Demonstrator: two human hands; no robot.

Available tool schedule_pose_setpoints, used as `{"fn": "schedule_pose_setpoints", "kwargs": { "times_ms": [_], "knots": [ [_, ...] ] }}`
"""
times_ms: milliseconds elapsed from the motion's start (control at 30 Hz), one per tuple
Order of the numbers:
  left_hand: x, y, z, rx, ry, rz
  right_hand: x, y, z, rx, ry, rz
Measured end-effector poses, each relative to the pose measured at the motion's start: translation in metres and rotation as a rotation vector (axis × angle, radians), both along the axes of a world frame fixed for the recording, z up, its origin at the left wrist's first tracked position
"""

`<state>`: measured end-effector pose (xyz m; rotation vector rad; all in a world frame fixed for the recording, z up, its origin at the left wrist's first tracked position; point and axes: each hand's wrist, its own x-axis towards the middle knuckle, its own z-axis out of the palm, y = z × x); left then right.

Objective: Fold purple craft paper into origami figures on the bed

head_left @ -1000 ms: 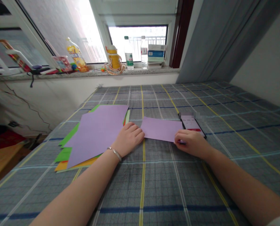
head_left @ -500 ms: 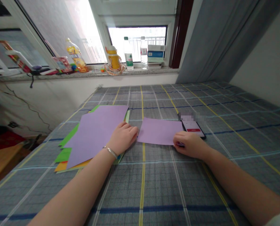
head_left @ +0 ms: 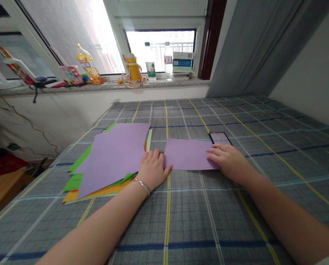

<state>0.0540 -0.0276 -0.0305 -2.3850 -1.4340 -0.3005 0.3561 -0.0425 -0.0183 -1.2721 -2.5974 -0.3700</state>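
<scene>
A small purple sheet of paper [head_left: 186, 154], a folded-looking rectangle, lies flat on the checked cloth. My left hand [head_left: 154, 168] rests at its left end, fingers stretched forward and the thumb spread out to the right over the paper's near left corner. On the right end lies my right hand [head_left: 227, 159], palm down with its fingers extended leftward over the edge. Beyond that hand a phone [head_left: 221, 137] shows partly, its lower portion covered. To the left sits a pile of larger coloured sheets with a purple sheet [head_left: 117, 151] on top.
Green paper [head_left: 75, 183] and orange paper [head_left: 98, 192] stick out of the pile. A windowsill [head_left: 164, 84] at the back bears a yellow cup [head_left: 132, 71], several bottles and some boxes [head_left: 182, 65]. A grey curtain [head_left: 244, 48] hangs at the right.
My left hand has turned and flattened, shifting slightly right and nearer. My right hand has uncurled from a pinch at the near right corner and moved up over the paper's right end.
</scene>
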Motion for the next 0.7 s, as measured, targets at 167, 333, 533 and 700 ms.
{"fn": "schedule_pose_setpoints", "kwargs": {
  "times_ms": [167,333,533,700],
  "knots": [
    [0.002,0.001,0.000,-0.078,-0.045,0.039,0.007,0.006,0.001,0.004,0.054,-0.015],
    [0.001,0.006,-0.001,-0.152,-0.132,0.069,0.003,0.006,0.001,0.031,0.197,-0.014],
    [0.000,0.012,0.003,-0.146,-0.319,-0.010,-0.009,0.000,0.002,0.027,0.317,0.040],
    [0.002,0.016,0.001,-0.226,-0.597,-0.088,-0.026,-0.005,-0.001,-0.030,0.464,0.071]
  ]
}}
